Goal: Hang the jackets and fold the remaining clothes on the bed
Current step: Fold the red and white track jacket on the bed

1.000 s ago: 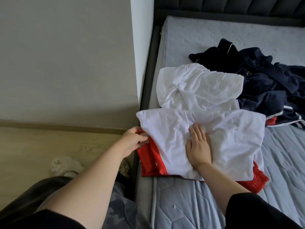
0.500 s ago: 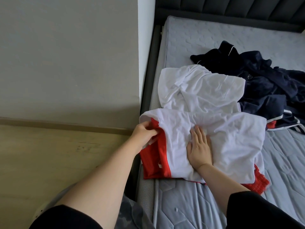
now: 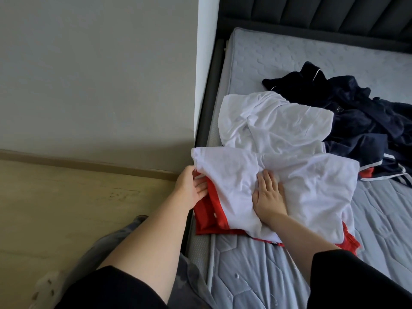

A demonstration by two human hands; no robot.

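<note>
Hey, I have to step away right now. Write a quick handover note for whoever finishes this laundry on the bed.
Left hand: at the left edge of the white-and-red garment, fingers under its white layer; whether it grips cannot be told.
Right hand: flat and open, pressing on the garment's middle.
Things: that garment lies at the near edge of the mattress; a crumpled white garment lies behind it, a dark navy pile further right.
Done: this fold is only under way; no finished stack shows.
Left: finish this fold, fold the white one, sort the navy pile, hang any jackets. No hangers in view.
</note>
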